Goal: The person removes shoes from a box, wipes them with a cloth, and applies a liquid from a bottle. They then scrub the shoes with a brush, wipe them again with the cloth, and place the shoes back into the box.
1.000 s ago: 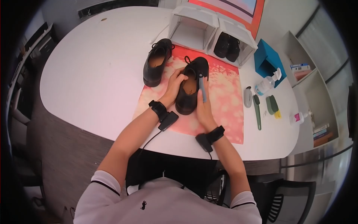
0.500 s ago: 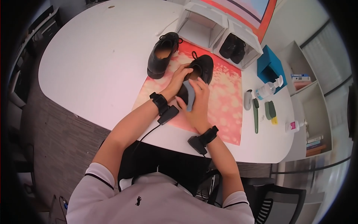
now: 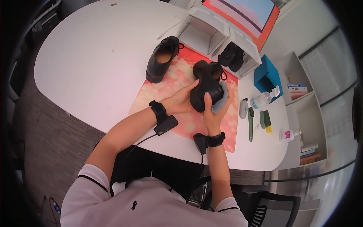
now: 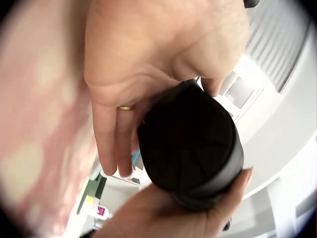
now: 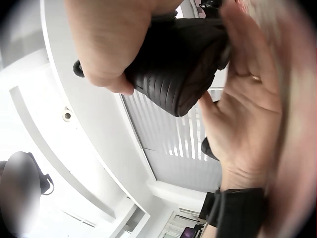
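Note:
A black lace-up shoe (image 3: 207,92) is tipped on its side between both hands, over a red-and-cream patterned mat (image 3: 166,86). My left hand (image 3: 180,101) holds its sole side, thumb on one side and fairly straight fingers on the other; in the left wrist view the dark sole (image 4: 188,139) lies between them. My right hand (image 3: 214,118) grips the heel end, thumb across the shoe, with a grey-blue cloth (image 3: 221,101) under the fingers. The ridged heel (image 5: 163,84) shows in the right wrist view. Its matching shoe (image 3: 154,69) stands upright at the mat's left edge.
Behind the mat stand two white open-fronted boxes (image 3: 204,28), the right one containing black shoes (image 3: 231,56). To the right are a teal box (image 3: 267,75), a pump bottle (image 3: 262,100), a grey oval item (image 3: 243,109), a long green brush (image 3: 250,126), a green block brush (image 3: 265,119) and a pink-labelled bottle (image 3: 287,135).
The shoe has gone from upright on the mat to tipped on its side. My right hand and cloth have moved from its opening to the heel; my left hand has shifted to the sole.

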Demonstrator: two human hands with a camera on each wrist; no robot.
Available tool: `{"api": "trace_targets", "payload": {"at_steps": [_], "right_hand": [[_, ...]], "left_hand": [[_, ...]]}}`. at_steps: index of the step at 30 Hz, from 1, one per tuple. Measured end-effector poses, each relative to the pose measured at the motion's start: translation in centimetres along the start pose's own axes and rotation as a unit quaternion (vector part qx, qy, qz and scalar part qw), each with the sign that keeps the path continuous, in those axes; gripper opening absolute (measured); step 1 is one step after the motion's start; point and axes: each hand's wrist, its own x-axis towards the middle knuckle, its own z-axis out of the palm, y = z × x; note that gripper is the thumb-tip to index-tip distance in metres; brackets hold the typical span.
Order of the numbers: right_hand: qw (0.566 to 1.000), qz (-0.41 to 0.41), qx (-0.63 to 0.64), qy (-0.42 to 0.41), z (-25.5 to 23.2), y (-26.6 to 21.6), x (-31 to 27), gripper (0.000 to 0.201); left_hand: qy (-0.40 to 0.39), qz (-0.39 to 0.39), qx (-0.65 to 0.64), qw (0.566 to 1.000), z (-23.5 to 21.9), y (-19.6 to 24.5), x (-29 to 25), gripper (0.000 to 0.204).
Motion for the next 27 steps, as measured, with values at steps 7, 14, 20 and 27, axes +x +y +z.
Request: {"api": "trace_targets", "payload": {"at_steps": [7, 14, 20, 27], "right_hand": [[0.952, -0.155, -0.257, -0.065, 1.4, 1.1, -1.0, 0.057], [0.826, -0.236, -0.439, -0.263, 0.7, -2.6, -1.3, 0.070], [0.835, -0.143, -0.430, -0.313, -1.1, -4.6, -0.3, 0.072], [0.873, 0.021, -0.317, -0.370, -3.1, 2.1, 4.4, 0.046]], "left_hand": [[-0.004, 0.002, -0.043, 0.999, -1.6, 0.5, 0.2, 0.049], [0.052, -0.003, 0.075, 0.996, -3.1, 0.9, 1.1, 0.057], [0.089, 0.022, 0.291, 0.952, -2.8, -0.4, 1.6, 0.058], [0.079, 0.012, 0.383, 0.920, -1.9, -0.5, 2.3, 0.048]]}}
